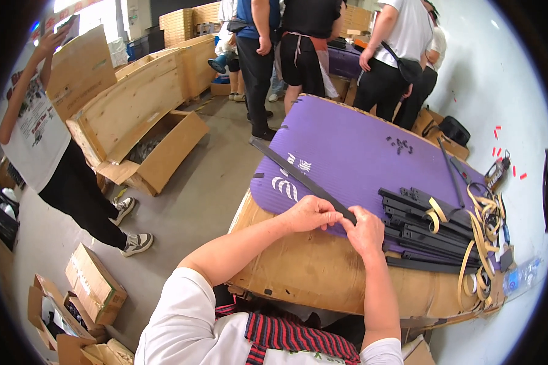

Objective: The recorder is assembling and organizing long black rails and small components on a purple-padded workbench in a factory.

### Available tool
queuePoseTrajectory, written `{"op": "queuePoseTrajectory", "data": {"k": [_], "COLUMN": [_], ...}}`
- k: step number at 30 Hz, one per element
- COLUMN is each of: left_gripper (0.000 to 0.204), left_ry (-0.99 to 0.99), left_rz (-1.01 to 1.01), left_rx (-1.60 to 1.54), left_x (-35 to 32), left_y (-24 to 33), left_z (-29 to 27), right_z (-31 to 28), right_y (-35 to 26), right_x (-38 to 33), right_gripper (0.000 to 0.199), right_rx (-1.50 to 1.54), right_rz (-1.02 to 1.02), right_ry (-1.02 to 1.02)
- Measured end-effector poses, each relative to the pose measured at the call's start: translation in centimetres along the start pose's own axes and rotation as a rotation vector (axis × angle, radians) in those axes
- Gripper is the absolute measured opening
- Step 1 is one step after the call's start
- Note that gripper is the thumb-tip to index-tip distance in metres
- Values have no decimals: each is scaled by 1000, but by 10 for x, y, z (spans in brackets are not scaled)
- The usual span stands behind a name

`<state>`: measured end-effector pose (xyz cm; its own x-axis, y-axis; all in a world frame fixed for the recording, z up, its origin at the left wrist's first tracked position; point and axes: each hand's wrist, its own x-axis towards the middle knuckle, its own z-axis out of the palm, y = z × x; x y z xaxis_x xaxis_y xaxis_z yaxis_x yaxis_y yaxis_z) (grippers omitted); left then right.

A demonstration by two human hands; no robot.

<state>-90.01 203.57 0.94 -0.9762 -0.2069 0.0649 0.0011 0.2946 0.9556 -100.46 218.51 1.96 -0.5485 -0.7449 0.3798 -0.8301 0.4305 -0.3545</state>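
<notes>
A long, flat black strip (298, 174) slants from the far left edge of a purple mat (347, 143) toward me. My right hand (365, 232) is closed around its near end. Just left of it, my left hand (310, 214) has its fingers bent and pressed together at the same end; what lies between those fingertips is hidden. To the right of my hands lies a pile of black bars (429, 225) with holes in them. Curly tan strips (478, 234) are heaped at the pile's right side.
The mat lies on a cardboard-covered table (310, 267). Small black pieces (400, 145) sit at its far side. A plastic bottle (520, 277) lies at the right by the wall. Several people stand beyond the table, and one person (42, 134) at the left. Cartons (94, 283) are on the floor.
</notes>
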Motion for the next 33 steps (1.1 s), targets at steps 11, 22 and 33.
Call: {"op": "queuePoseTrajectory", "data": {"k": [11,22,33], "left_gripper": [51,29,33], "left_ry": [94,567,612], "left_rz": [37,29,-53], "left_rx": [-902,-939,-1091], "left_x": [9,11,12], "left_y": [-1,-8,-13], "left_z": [-8,-26,-31], "right_z": [-6,-20,-20], "right_y": [4,33,45], "right_x": [13,15,22], "right_gripper": [16,29,23], "right_rx": [-102,656,1422], "right_rz": [-370,66,264], "right_ry": [568,706,181]}}
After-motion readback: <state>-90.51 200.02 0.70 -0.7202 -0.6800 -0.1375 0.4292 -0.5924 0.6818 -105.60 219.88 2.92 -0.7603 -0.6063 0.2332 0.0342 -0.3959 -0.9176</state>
